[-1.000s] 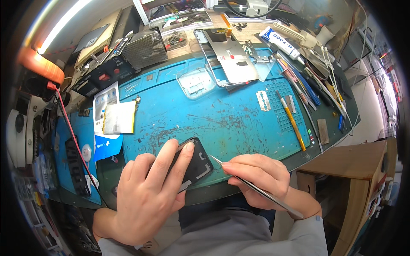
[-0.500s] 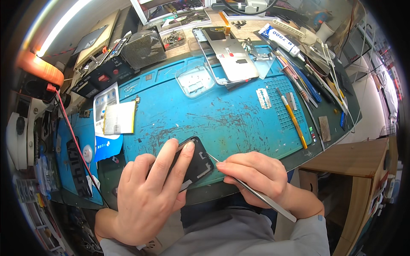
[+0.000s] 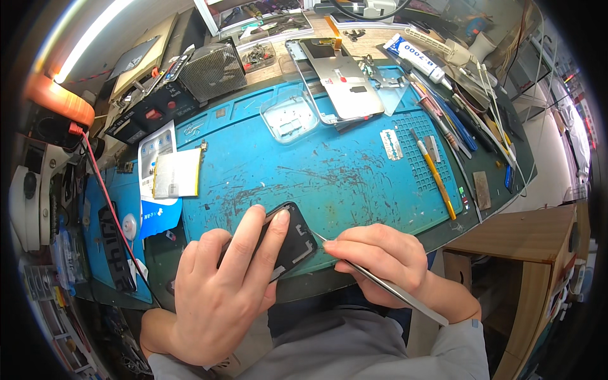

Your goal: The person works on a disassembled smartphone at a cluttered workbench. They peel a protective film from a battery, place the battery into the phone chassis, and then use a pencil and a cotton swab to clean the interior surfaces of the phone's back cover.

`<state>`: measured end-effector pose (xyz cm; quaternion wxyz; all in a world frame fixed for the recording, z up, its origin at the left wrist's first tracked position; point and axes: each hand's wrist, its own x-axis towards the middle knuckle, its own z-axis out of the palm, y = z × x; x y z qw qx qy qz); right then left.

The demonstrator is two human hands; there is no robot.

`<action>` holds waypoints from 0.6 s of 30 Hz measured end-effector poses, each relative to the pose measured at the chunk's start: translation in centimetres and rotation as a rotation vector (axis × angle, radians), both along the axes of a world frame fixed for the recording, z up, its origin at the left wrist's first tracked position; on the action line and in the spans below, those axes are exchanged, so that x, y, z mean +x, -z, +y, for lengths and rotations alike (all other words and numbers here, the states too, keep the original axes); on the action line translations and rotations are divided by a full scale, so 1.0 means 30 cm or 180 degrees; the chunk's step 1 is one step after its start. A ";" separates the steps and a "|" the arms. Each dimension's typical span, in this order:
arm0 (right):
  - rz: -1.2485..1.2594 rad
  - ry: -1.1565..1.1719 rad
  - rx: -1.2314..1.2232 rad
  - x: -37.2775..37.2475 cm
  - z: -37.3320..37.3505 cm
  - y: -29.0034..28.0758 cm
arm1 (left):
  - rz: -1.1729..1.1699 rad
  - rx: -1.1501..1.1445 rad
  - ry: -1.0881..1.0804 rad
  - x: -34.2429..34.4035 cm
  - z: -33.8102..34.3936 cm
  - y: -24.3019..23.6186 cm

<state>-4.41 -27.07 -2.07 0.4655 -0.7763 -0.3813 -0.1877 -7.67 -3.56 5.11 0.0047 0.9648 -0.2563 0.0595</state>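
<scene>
My left hand (image 3: 218,294) grips a black phone panel (image 3: 294,239), fingers stretched over its upper face and thumb at its near edge. Part of the panel is hidden beneath that hand; pale strips show along its edges. In my right hand (image 3: 386,256), pinched between thumb and fingers, is a pair of metal tweezers (image 3: 402,295). Their thin tip reaches the panel's right edge, but whether it touches or takes hold of anything is too small to tell. Both hands are over the front edge of the blue work mat (image 3: 285,171).
Beyond the panel stand a clear plastic tray (image 3: 288,120) and an opened phone body (image 3: 351,92). A battery (image 3: 177,174) lies at left. To the right are a razor blade (image 3: 391,145), a yellow-handled knife (image 3: 436,179) and a glue tube (image 3: 418,60). An orange lamp (image 3: 60,101) overhangs the far left.
The rear end of the tweezers has swung slightly right, and my right hand has shifted a little. The left hand and the panel stay almost in place.
</scene>
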 end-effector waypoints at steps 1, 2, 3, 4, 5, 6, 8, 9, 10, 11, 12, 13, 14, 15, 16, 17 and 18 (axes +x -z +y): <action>0.0014 0.0000 0.0009 0.001 0.001 -0.001 | 0.0006 0.0003 -0.0002 0.000 -0.001 -0.001; 0.0028 0.0000 0.0018 0.001 0.001 -0.002 | 0.0012 0.0007 -0.0005 -0.001 -0.001 -0.002; 0.0058 -0.0017 0.0023 0.000 -0.001 -0.002 | 0.0012 0.0009 -0.0004 -0.001 -0.001 -0.002; 0.0088 -0.0034 0.0029 -0.002 -0.003 -0.001 | 0.0012 0.0012 -0.0003 0.000 -0.001 -0.002; 0.0117 -0.0052 0.0035 -0.003 -0.004 -0.001 | 0.0011 0.0014 -0.0003 0.000 0.000 -0.002; 0.0104 -0.0038 0.0023 -0.003 -0.004 -0.001 | 0.0006 0.0023 -0.0003 -0.001 -0.002 -0.002; 0.0078 -0.0010 -0.0002 -0.003 -0.004 -0.002 | -0.0005 0.0042 -0.0003 -0.003 -0.004 -0.004; 0.0084 -0.0017 0.0022 -0.003 -0.003 -0.001 | 0.0004 0.0040 -0.0004 -0.004 -0.004 -0.005; 0.0090 -0.0024 0.0047 -0.003 -0.003 0.000 | 0.0013 0.0038 -0.0005 -0.004 -0.005 -0.007; 0.0097 -0.0031 0.0071 -0.003 -0.003 0.001 | 0.0022 0.0036 -0.0006 -0.004 -0.005 -0.008; 0.0082 -0.0027 0.0067 -0.002 -0.002 0.001 | 0.0014 0.0044 -0.0006 -0.005 -0.005 -0.007; 0.0067 -0.0022 0.0063 -0.002 -0.001 0.000 | 0.0007 0.0052 -0.0006 -0.005 -0.006 -0.006; 0.0053 -0.0018 0.0059 -0.001 -0.001 0.000 | 0.0000 0.0059 -0.0006 -0.006 -0.006 -0.006; -0.0004 -0.0019 0.0016 -0.003 0.000 0.002 | 0.0016 0.0056 -0.0012 -0.007 -0.006 -0.007; -0.0060 -0.0020 -0.0028 -0.005 0.000 0.005 | 0.0031 0.0052 -0.0019 -0.008 -0.007 -0.008; -0.0117 -0.0021 -0.0072 -0.006 0.000 0.007 | 0.0047 0.0047 -0.0025 -0.008 -0.007 -0.009; -0.0090 -0.0030 -0.0056 -0.006 -0.002 0.008 | 0.0027 0.0053 -0.0020 -0.008 -0.007 -0.009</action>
